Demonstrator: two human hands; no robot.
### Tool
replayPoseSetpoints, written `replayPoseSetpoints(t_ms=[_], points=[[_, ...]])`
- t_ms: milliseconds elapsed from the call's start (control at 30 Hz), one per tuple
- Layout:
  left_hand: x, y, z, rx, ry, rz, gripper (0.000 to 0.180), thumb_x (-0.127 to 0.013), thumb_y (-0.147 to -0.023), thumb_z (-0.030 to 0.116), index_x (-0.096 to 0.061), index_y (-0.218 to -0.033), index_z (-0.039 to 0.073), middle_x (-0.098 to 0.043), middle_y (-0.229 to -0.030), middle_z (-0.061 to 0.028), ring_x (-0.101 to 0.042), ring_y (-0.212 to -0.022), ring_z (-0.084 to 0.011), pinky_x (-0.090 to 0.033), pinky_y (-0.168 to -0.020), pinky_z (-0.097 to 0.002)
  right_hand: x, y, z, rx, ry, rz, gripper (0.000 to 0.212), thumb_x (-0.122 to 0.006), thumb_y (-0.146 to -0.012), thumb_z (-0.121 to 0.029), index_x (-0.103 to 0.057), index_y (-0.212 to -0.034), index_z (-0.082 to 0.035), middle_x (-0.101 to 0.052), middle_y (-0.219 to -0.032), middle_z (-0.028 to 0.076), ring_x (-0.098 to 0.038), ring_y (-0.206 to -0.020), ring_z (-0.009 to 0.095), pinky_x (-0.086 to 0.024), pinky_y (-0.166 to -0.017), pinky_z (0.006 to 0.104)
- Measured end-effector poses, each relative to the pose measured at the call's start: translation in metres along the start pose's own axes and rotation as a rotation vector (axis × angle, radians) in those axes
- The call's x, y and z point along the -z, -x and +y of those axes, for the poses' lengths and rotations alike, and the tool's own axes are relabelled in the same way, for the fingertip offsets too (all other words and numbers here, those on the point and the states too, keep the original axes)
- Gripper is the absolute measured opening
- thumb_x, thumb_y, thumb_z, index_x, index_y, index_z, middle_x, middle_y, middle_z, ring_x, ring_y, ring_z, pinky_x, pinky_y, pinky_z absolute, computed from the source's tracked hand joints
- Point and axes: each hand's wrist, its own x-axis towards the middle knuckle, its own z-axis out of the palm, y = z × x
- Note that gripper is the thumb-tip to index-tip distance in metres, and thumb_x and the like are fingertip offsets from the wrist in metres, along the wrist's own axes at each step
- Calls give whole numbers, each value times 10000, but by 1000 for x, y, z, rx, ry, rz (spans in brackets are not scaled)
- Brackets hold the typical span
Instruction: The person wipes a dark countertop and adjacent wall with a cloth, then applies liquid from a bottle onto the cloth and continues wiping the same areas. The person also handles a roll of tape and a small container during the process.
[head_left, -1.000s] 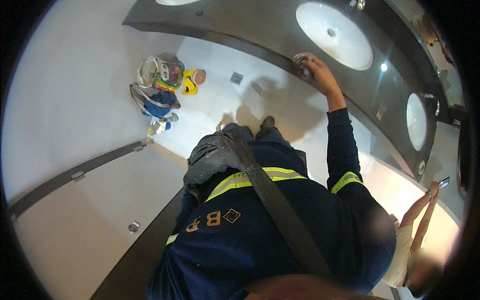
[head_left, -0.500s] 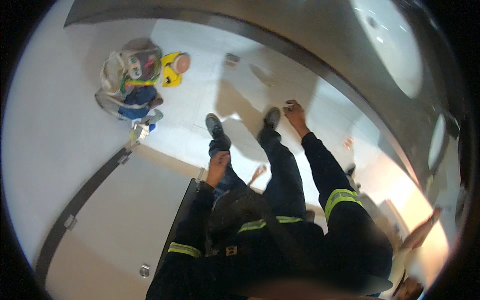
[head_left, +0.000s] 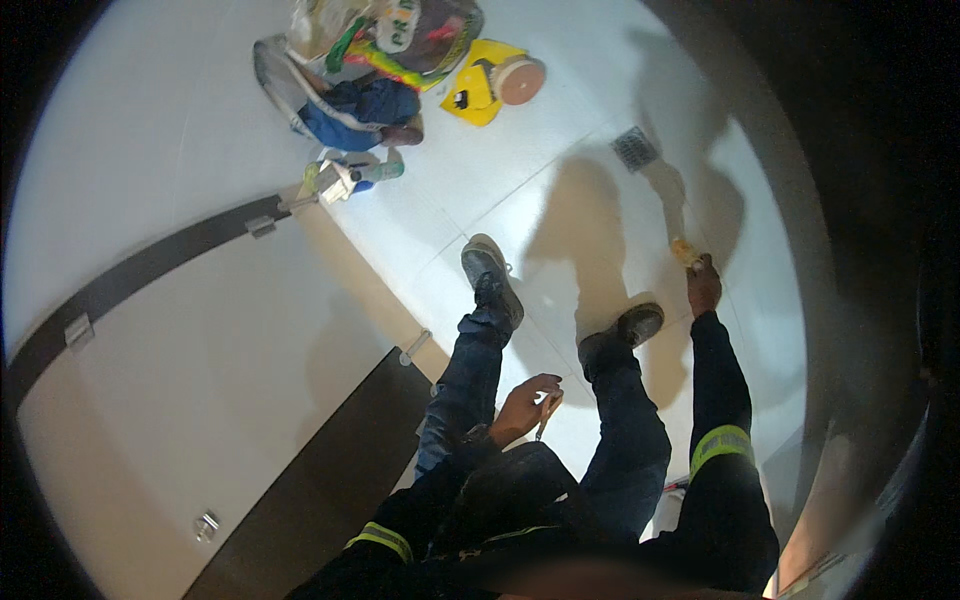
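My right hand (head_left: pixel 705 288) reaches down toward the pale floor, to the right of my right shoe. Its fingers are closed at a small yellow-orange lump (head_left: pixel 684 252), whose kind I cannot make out. My left hand (head_left: pixel 524 408) hovers between my legs with its fingers stretched out. Beside those fingers is a thin, pale brown strip (head_left: pixel 548 412); I cannot tell whether they touch it. A square grey floor drain (head_left: pixel 634 149) lies beyond my right hand, with a dark shadow streak running between them.
At the far left, a bulky bag (head_left: pixel 440 35) stands beside blue cloth (head_left: pixel 345 112). A yellow piece (head_left: pixel 480 85) with a round pinkish-tan object (head_left: pixel 519 82) lies near them, and small bottles or tools (head_left: pixel 355 178) sit by the white door panel (head_left: pixel 190 360).
The view has shifted and turned. My left hand has come off my left leg to between the legs. My right hand has reached the yellow-orange lump, which lay apart from it before.
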Motion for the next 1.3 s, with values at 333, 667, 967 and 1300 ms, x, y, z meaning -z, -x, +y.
replayPoseSetpoints(t_ms=[333,667,967,1300], points=[[59,-10,12,-204,-195,271,416,-661,-950,195,-580,-1328,41,-631,-1253,-201,-616,-1158,-377,-499,-984,-440,45,35,-95,421,-37,36,402,-740,-821,-115,-614,-1198,-57,-679,-1090,184,-668,-994,383,-536,-864,463],[194,2,122,-527,-402,562,817,-826,-750,198,-450,-1461,58,-516,-1422,-214,-468,-1337,-412,-394,-1128,-488,253,193,-428,845,-210,-309,399,-777,-770,-123,-628,-1136,-66,-674,-1037,152,-678,-899,385,-554,-772,448],[310,24,131,-521,-107,686,685,-874,-670,97,-579,-1285,29,-628,-1264,-176,-592,-1193,-376,-482,-1022,-443,292,208,-570,913,-319,-436,568,-799,-798,-248,-576,-1303,-118,-684,-1037,165,-673,-898,385,-544,-798,449],[346,-67,69,-328,173,820,640,-880,-718,112,-587,-1278,12,-624,-1242,-176,-616,-1162,-336,-496,-1017,-412,101,19,-555,163,-641,-480,271,-673,-946,-190,-682,-1157,-20,-691,-936,69,-617,-778,129,-509,-709,280]])
